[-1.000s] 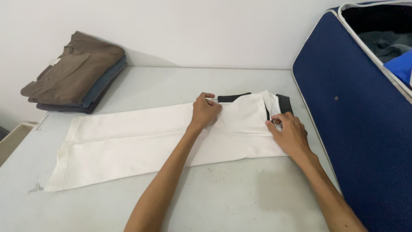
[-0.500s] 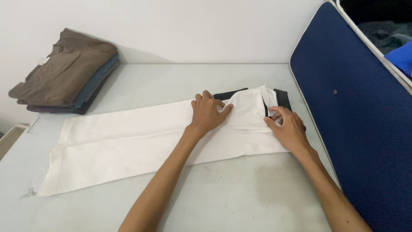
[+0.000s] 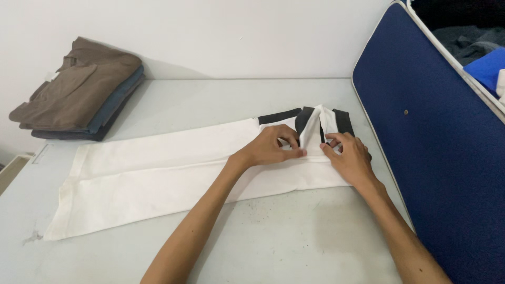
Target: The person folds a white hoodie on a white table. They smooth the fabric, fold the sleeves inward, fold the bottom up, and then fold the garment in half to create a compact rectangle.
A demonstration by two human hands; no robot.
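A plain white wall backs a pale grey bench (image 3: 294, 247) that fills most of the view, and the long white garment with a black waistband (image 3: 173, 168) spread across it serves as the landmark here. Beyond the garment's left end, against the wall, sits a stack of folded clothes, brown on top of blue-grey and dark layers (image 3: 79, 89), well apart from both hands. The garment itself lies flat with its long axis running left to right along the bench, the hemmed end at the left and the black-banded end at the right. Near that right end the left hand (image 3: 273, 147) rests on the white cloth, fingers curled and pinching a fold of fabric just beside the band. Touching the same bunched spot from the other side, the right hand (image 3: 350, 158) presses down on the cloth with its fingertips closed on the raised flap of white and black. Both hands thus meet at the waistband end, the rest of the garment stretching away to the left of them, so the left arm lies along the garment while the right one comes in from its near right corner. Right of the garment, just past its banded end, stands a large navy blue fabric case (image 3: 436, 158), its open top showing dark and blue clothing inside.
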